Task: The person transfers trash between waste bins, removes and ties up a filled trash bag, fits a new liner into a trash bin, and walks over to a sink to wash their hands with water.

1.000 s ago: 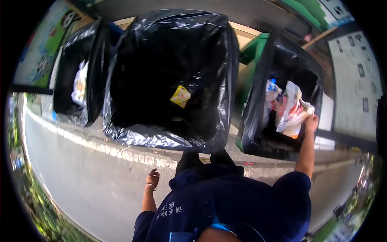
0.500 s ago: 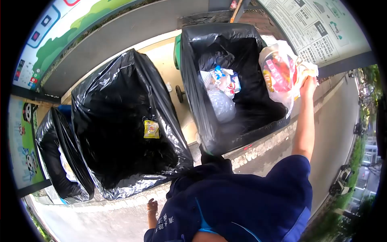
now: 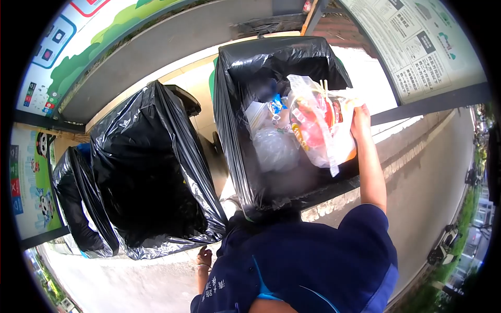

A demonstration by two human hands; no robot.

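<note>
Right arm stretched forward and out to the side, short dark blue sleeve [image 3: 365, 224] at the shoulder. Right hand [image 3: 361, 121] clamped on the upper edge of a translucent plastic bag [image 3: 313, 122], fingers closed around the gathered film. Bag sits within the mouth of the right-hand bin [image 3: 232, 156], toward its right side; whether it hangs free or touches the rubbish beneath, cannot tell. Red and pink shapes show through the film, yellow lettering low on one side, an orange patch at the bottom near the wrist. Thin pale sticks [image 3: 324, 87] jut from the top.

Same bin, just left of the held bag: a clear crumpled bag [image 3: 276, 151], with a blue-and-white wrapper [image 3: 277, 104] above it. Black liner folds over the rim all round.

Left hand [image 3: 204, 255] low beside the body, near the front edge of the middle bin [image 3: 180, 135]; fingers look bent, but too small to tell whether apart or together. Pale band [image 3: 203, 266] on that wrist.

Middle bin black-lined, interior mostly in deep shadow. Narrower left-hand bin [image 3: 67, 182] close beside it, also black-lined, something white inside. Printed notice board [image 3: 417, 52] stands beyond, at upper right.
</note>
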